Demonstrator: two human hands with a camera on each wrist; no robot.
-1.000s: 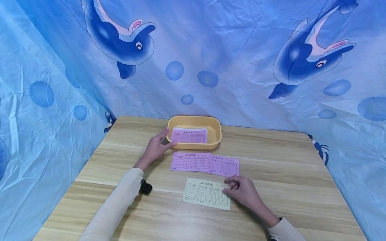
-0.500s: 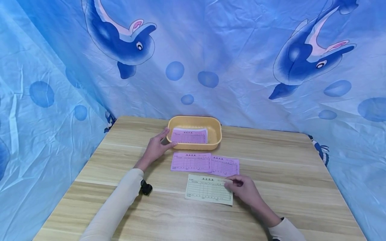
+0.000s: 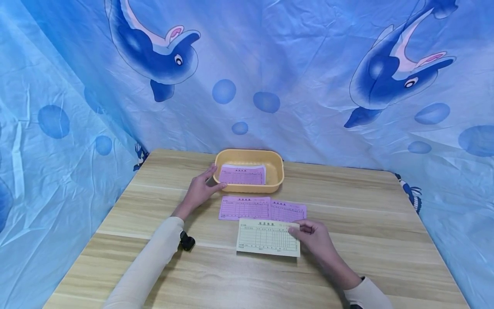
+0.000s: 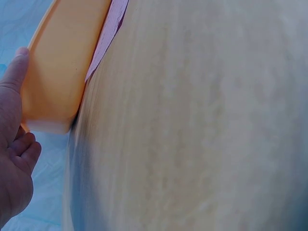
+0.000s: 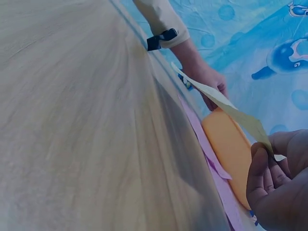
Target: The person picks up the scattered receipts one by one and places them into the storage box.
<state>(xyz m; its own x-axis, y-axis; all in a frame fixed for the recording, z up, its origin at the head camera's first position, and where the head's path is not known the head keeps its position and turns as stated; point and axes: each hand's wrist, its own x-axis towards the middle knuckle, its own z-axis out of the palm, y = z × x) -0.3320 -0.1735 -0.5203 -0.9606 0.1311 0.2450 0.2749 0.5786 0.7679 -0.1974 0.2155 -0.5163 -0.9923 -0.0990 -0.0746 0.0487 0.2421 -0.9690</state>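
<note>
Blue cloth backdrop (image 3: pixel 301 56) fills far L & top of frame, w/ a printed dolphin (image 3: pixel 154 51) at upper L. Below it, a pale sleeve (image 3: pixel 148 262) runs from lower L up over the wood-grain table (image 3: pixel 382 206), a black device (image 3: pixel 187 241) nr the cuff. Just L of ctr, a person's left hand (image 3: pixel 198 189) holds the near-L corner of a yellow-orange tub (image 3: pixel 275 169), thumb on the near wall, fingers at the L end; grip is about as wide as that corner.

Tub sits at ctr of frame, nr the table's back edge, w/ a stack of pink slips (image 3: pixel 242 175) inside, toward its L side. Directly below the tub, a printed pink slip (image 3: pixel 245 207) lies on the tabletop; a 2nd pink slip (image 3: pixel 288 210) is to its R, edges overlapping.

Lower ctr, a pale green slip (image 3: pixel 266 238) w/ printed grid is held up off the table, per the right-wrist view; in the head view its top edge covers part of the pink pair's lower edges. Its upper-R corner is pinched tight btwn thumb & fingers of the right hand (image 3: pixel 316 240), lower R of ctr. Another pale cuff (image 3: pixel 366 294) shows at bottom R; a 2nd printed dolphin (image 3: pixel 397 73) is at upper R.
</note>
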